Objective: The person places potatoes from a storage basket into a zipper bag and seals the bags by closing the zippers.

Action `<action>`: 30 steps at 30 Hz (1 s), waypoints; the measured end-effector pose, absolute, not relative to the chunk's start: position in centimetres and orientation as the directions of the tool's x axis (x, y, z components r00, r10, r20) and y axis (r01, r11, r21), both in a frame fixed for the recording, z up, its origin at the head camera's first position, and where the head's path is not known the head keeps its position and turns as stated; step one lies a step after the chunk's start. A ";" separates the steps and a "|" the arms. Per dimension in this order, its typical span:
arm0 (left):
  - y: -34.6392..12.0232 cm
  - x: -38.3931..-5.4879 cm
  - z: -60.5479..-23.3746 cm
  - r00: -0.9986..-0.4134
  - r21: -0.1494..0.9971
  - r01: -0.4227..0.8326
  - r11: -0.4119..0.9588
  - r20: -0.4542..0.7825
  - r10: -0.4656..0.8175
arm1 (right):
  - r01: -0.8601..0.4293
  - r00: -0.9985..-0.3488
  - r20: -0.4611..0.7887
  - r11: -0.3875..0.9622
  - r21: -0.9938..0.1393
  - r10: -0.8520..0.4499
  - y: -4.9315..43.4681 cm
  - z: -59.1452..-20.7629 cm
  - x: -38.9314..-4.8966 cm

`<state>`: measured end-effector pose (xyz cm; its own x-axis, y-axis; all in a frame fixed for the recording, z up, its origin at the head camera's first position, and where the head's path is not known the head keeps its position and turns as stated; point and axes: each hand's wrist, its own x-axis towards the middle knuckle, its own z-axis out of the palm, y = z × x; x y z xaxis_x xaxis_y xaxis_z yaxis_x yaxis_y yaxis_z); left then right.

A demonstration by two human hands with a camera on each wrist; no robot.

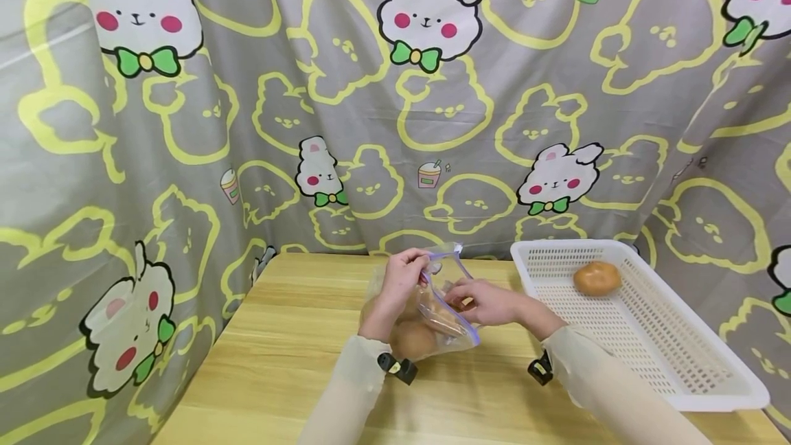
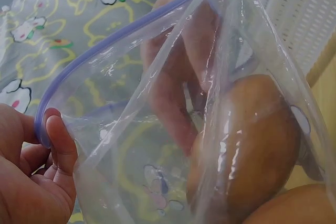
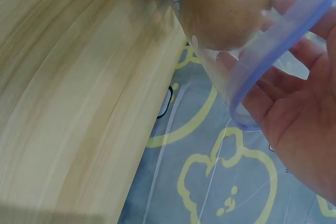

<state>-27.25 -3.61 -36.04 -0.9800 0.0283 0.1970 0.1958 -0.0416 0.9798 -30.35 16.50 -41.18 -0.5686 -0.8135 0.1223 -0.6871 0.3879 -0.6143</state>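
A clear zip bag [image 1: 441, 342] with a purple zip rim stands on the table, its mouth held wide. My left hand [image 1: 404, 280] pinches the rim on the left; in the left wrist view, thumb and fingers close on its purple edge [image 2: 79, 69]. Through the mouth reaches my right hand [image 1: 485, 301], its fingers inside the bag. In the left wrist view those fingertips come right at the upper end of a brown potato [image 2: 257, 140]. The right wrist view shows the fingers spread beside the potato [image 3: 226, 14]. Another potato [image 2: 294, 208] lies lower in the bag.
To the right stands a white plastic basket [image 1: 698, 321] with slotted walls, and one potato [image 1: 597, 279] lies in its far part. The wooden table [image 1: 278, 335] ends at a patterned grey curtain [image 1: 371, 108] behind and at the left.
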 end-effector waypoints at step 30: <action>-3.8 -29.8 -38.1 -0.970 0.967 0.241 -0.083 0.243 0.013 | -0.697 -0.551 0.096 0.393 -0.600 -0.829 15.6 -40.8 -30.0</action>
